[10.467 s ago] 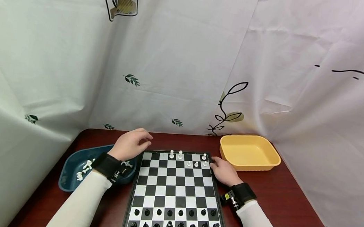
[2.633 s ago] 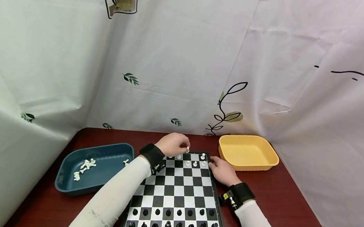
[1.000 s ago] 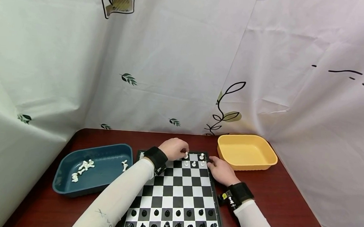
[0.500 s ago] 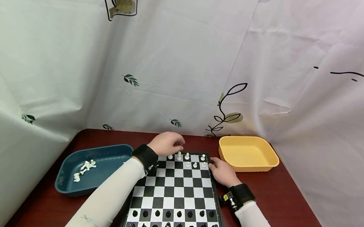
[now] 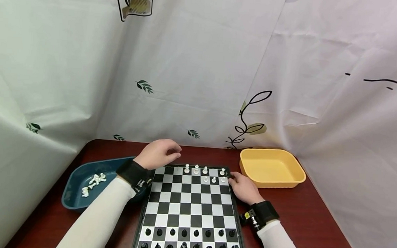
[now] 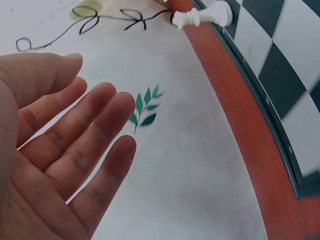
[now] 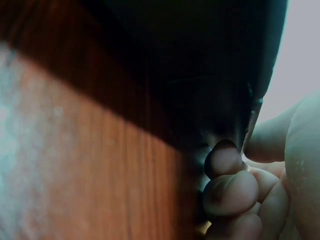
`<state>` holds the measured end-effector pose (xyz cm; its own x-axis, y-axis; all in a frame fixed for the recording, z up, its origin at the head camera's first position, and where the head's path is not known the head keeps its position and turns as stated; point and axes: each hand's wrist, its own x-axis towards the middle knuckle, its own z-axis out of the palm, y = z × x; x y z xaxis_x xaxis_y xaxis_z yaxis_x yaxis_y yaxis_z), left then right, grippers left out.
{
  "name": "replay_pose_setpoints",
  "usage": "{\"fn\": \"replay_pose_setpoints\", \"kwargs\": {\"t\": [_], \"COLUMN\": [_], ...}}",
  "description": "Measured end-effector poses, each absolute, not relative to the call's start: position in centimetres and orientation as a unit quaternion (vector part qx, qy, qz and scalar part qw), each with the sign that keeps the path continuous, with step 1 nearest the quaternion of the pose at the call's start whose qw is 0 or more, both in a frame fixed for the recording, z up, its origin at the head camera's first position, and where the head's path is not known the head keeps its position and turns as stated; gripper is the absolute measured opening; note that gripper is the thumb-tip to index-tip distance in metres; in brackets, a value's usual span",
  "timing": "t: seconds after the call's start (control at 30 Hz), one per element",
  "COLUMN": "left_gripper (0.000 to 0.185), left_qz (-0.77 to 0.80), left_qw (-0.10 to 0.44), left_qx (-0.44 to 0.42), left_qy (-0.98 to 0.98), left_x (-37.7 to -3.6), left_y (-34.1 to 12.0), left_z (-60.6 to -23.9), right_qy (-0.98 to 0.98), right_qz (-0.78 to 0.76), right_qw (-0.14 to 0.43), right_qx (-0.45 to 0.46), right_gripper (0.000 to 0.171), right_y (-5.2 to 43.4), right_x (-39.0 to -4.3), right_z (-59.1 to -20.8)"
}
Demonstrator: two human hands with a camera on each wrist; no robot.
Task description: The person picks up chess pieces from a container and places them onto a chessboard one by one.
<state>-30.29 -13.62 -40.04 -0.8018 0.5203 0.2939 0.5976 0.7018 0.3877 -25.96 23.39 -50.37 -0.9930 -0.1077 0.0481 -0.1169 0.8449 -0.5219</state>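
My left hand (image 5: 157,154) loose, empty, above black-and-white magnetic chessboard (image 5: 188,210) | my right hand (image 5: 244,187) steadies its edge, fingers curled

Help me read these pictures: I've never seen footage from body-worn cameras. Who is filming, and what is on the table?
A person wears three cameras: one on the head, one on each wrist. The head view shows a chessboard on a red-brown table, black pieces near, white pieces far. The left hand hovers open and empty, as its wrist view confirms. The right hand rests at the board's right edge; its wrist view is dark, showing curled fingers. A blue tray holds white pieces; the yellow tray looks empty.
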Motion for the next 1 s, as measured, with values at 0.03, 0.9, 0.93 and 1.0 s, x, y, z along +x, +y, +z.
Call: {"fn": "replay_pose_setpoints", "kwargs": {"t": [0.03,0.9,0.93,1.0], "left_gripper": [0.021,0.020,0.019,0.019], "left_qz": [-0.239,-0.202,-0.201,-0.197], "left_qw": [0.083,0.086,0.081,0.070], "left_qx": [-0.297,-0.207,-0.204,-0.200], "left_qy": [-0.921,-0.953,-0.955,-0.957], "left_x": [-30.1,-27.1,-27.2,-27.3], "left_y": [-14.0,-24.8,-24.9,-25.1], "left_z": [-40.0,-43.3,-43.4,-43.6], "right_qy": [-0.960,-0.959,-0.958,-0.958], "right_qz": [0.273,0.272,0.273,0.275], "right_qw": [0.009,0.033,0.035,0.033], "right_qx": [0.059,0.076,0.076,0.072], "right_gripper": [0.043,0.042,0.042,0.042], "right_y": [23.4,23.5,23.5,23.4], "right_x": [-26.0,-26.0,-25.9,-25.9], "right_z": [-50.3,-50.4,-50.4,-50.4]}}
